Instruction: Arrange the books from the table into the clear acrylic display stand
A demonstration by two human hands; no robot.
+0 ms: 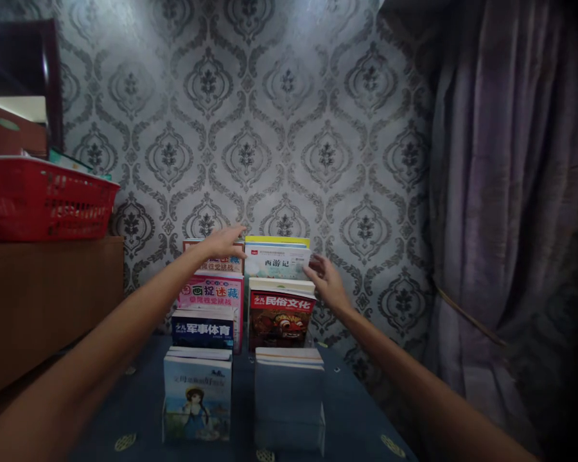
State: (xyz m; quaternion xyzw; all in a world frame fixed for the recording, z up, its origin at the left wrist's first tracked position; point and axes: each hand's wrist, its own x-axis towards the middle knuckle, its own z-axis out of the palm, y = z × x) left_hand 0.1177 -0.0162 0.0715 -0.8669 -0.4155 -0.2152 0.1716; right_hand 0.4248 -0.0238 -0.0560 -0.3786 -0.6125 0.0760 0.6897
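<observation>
My left hand [225, 244] reaches over the back left books, fingers stretched out and thumb apart, close to the left top corner of a white-and-green book [277, 263]. At that book's right edge is my right hand [328, 281], fingers bent and apart; it looks to touch the edge without gripping it. A yellow-topped book [277, 240] stands behind. In front is a red-titled book [282, 321]. The left row has a pink book [210, 294], a dark blue book [202, 330] and a light blue book with a drawn girl [197, 401].
The books stand upright in two tiered rows on a dark blue tabletop [356, 410]. Plain-fronted books [289, 398] sit front right in a clear holder. A red basket [48, 199] rests on a wooden cabinet [48, 295] at left. A curtain [501, 192] hangs at right; patterned wall behind.
</observation>
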